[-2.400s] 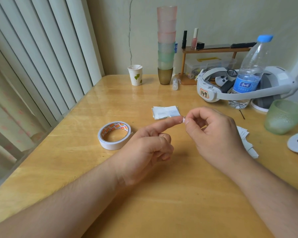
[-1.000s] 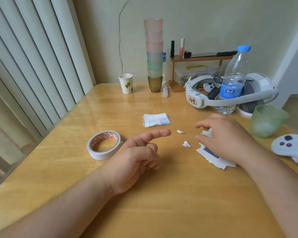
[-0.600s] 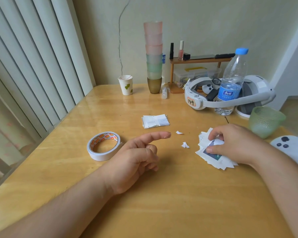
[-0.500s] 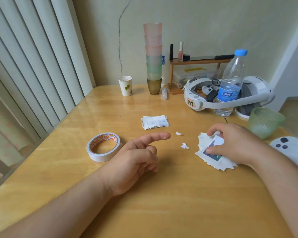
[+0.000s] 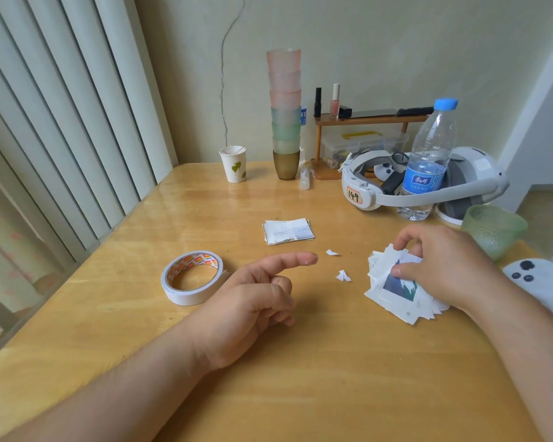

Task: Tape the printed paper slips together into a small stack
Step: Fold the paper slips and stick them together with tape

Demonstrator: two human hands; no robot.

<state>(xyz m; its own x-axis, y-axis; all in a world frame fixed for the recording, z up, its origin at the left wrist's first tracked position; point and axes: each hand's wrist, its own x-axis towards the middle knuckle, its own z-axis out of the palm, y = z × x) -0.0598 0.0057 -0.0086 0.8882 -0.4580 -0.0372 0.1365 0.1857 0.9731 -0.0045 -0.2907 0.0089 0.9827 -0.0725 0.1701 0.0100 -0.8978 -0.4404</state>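
Centrally, the left hand (image 5: 253,301) is resting on the wooden table (image 5: 300,378) with its index finger (image 5: 288,261) pointing straight out and the other fingers curling loosely under, holding nothing. Whether a piece of tape is sitting on that fingertip cannot be told. Beyond the fingertip, the taped stack of printed slips (image 5: 288,231) is lying flat. Two torn paper scraps (image 5: 343,276) are lying between that fingertip and the right hand (image 5: 444,266). The right hand is curling over a fanned pile of loose printed slips (image 5: 399,291), its thumb (image 5: 403,272) pressing on the top slip while the fingertips are pinching the pile's far edge. Beside the left knuckles, away from the right hand, a roll of double-sided tape (image 5: 192,277) is lying flat. Past the right fingers a water bottle (image 5: 428,167), a white headset (image 5: 428,183) and a green glass cup (image 5: 492,228) are standing.
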